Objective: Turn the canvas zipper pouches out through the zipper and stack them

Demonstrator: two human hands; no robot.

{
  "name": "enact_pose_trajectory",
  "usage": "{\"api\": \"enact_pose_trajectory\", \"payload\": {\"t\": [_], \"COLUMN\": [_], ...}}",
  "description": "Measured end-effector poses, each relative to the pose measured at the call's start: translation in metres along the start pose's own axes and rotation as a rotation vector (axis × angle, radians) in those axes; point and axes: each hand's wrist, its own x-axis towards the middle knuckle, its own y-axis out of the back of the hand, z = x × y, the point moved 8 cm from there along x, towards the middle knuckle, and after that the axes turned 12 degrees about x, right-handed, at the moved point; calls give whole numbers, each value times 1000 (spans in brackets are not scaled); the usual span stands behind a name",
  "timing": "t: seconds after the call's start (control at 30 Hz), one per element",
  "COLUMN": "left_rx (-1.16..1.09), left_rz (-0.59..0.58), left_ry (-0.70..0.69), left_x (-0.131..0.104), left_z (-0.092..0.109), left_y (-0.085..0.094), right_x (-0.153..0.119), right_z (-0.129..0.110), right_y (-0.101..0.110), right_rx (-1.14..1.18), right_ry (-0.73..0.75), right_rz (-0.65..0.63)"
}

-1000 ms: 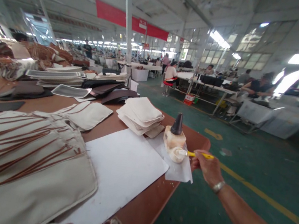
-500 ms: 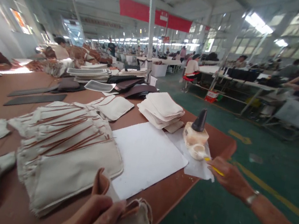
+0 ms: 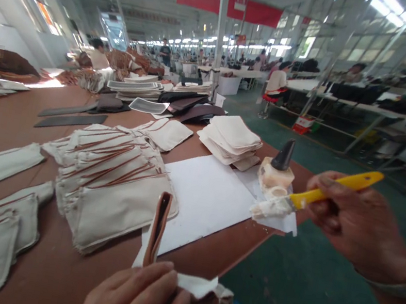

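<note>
At the bottom centre, my left hand [image 3: 140, 295] pinches a fabric piece with a brown folded strip [image 3: 157, 230] standing up from it. My right hand [image 3: 355, 226], raised at the right, grips a yellow-handled brush [image 3: 338, 189]. White paste covers the brush's bristles [image 3: 273, 209], which are over the sheet beside a small pot [image 3: 278, 191]. Behind that pot is a pale block-shaped container [image 3: 276, 174] with a black cone-shaped top [image 3: 283, 155]. A white board [image 3: 206, 200] lies on the brown table between my hands and the stacks.
Overlapping cream pouches [image 3: 110, 209] with brown edging cover the table's middle left. A stack of cream pieces [image 3: 231, 136] stands behind the board. Dark strips [image 3: 71, 120] lie farther back. The table's edge runs along the right, above a green floor [image 3: 280, 291]. People sit at distant tables.
My right hand has come up and nearer with the brush, whose white-coated bristles now show clear of the pot. The brown strip stands higher above my left hand. The view has shifted.
</note>
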Motion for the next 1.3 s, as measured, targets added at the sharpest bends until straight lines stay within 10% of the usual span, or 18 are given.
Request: {"api": "enact_pose_trajectory", "payload": {"t": [0.23, 0.5, 0.7, 0.97, 1.13, 1.3], "left_rx": [-14, -75, -119, -212, -369, -612], "left_rz": [128, 154, 47, -57, -223, -368], "left_ry": [80, 217, 75, 18, 229, 514], "left_x": [-12, -19, -14, -8, -16, -13], "left_z": [4, -4, -9, -21, -34, -51], "left_y": [8, 6, 2, -3, -22, -40], "right_x": [-38, -57, -63, -42, -49, -49], "right_z": [-4, -1, -27, -29, -18, -44], "right_y": [-100, -147, -137, -123, -129, -98], "right_rx": [40, -44, -253, -175, -211, -303], "right_ry": [-54, -53, 68, 158, 78, 286], "right_rz": [-448, -733, -789, -557, -683, -504]}}
